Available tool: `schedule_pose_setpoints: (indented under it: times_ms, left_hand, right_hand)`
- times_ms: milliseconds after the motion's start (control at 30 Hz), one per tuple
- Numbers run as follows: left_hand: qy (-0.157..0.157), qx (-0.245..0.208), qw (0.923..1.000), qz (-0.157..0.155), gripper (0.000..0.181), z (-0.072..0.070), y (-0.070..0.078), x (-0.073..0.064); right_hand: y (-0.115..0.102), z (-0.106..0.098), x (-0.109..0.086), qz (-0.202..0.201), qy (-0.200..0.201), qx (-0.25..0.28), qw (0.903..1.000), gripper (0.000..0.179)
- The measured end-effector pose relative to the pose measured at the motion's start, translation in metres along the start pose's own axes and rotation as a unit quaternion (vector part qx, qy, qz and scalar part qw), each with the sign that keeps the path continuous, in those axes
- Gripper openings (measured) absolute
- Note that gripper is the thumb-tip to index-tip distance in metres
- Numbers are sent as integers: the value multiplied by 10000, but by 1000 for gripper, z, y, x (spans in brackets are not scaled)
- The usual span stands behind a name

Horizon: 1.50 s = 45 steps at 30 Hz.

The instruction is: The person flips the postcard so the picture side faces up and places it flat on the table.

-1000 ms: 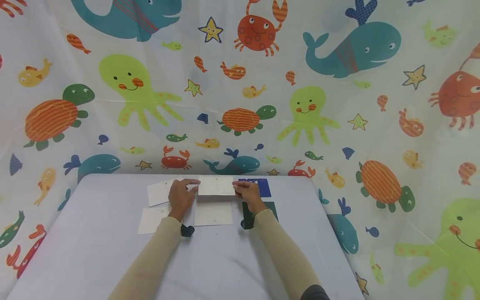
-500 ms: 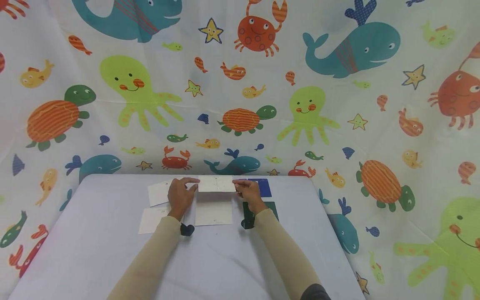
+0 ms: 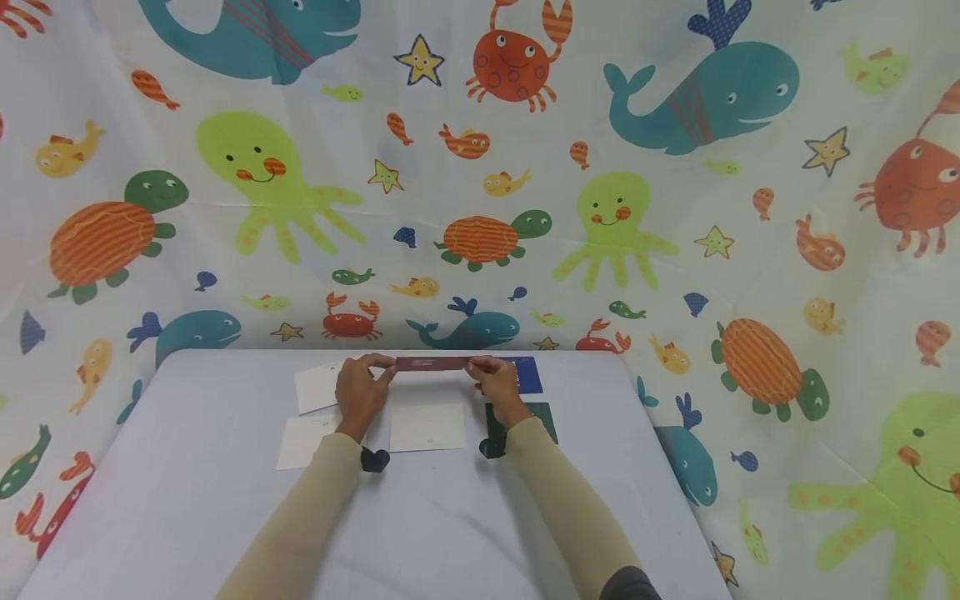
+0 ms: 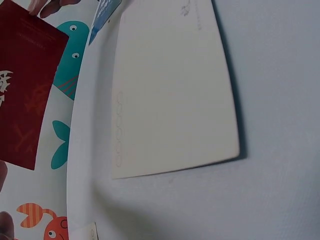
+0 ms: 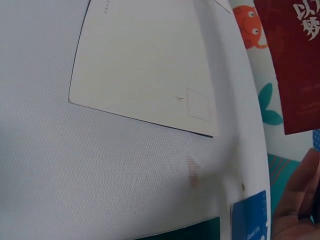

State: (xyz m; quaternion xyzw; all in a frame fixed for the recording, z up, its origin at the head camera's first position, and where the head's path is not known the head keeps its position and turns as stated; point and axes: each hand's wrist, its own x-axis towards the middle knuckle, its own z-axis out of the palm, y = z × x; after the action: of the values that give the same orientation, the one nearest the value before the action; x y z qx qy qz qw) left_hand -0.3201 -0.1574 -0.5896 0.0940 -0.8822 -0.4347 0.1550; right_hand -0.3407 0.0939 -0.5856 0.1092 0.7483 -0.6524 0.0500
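Note:
Both hands pinch one postcard by its short ends, raised near the table's back edge. Its red face, with pale lettering, shows as a narrow, steeply foreshortened strip in the head view. The left hand has its thumb and fingers at the left end; the right hand grips the right end. Both wrist views show the postcard's red face, with white characters visible in the right one. Below it, a cream postcard lies flat, its printed stamp box visible in the right wrist view.
Two cream cards, one behind the other, lie left of the left hand. A blue card and a dark green card lie on the right, partly covered by the right hand and forearm. A sea-animal curtain hangs behind the white table.
The held postcard has been tilted over between the hands: its cream side faced the head camera before, and now the red side does. The hands have barely shifted, and the cards on the table stay put.

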Motion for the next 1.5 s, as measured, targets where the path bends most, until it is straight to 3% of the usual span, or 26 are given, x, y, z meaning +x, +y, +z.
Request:
schedule_pose_setpoints:
  times_ms: [400, 667, 867, 1133, 1500]
  left_hand:
    - [166, -258, 9995, -49, 21, 2, 2, -2]
    - [52, -270, 9994, -231, 24, 4, 2, -3]
    - [66, -260, 9996, -79, 26, 3, 4, -5]
    - [-220, -84, 9997, 94, 35, 4, -1, -3]
    - [-665, 12, 9977, 111, 50, 0, -1, -5]
  right_hand:
    - [3, 6, 0, -80, 76, 204, 9997, 20]
    - [4, 11, -1, -204, 476, 288, 9982, 18]
    - [5, 13, -2, -267, 585, 69, 9979, 21]
    - [5, 12, -3, -340, 284, -368, 9983, 45]
    - [7, 13, -6, -170, 165, -402, 9989, 59]
